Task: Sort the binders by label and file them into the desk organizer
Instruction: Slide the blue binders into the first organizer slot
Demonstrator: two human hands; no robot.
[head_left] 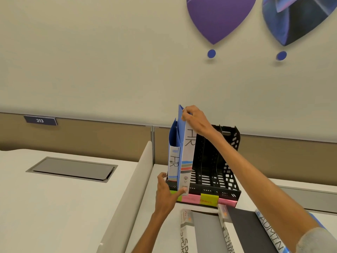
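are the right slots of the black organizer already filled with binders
No, the organizer's right slots stand empty; only two HR binders sit at its left end, the taller held by the right hand.

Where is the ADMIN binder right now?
In the head view, the ADMIN binder lies flat at bottom right, under the right forearm, in front of the black organizer.

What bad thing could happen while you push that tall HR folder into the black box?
The tall HR binder is pinched only at its top corner by the right hand, so it might tip or bend. It is squeezing in beside the shorter HR binder in the desk organizer, so it could catch on it or push it sideways. The left hand sits right at the slot's base, so its thumb might get nipped.
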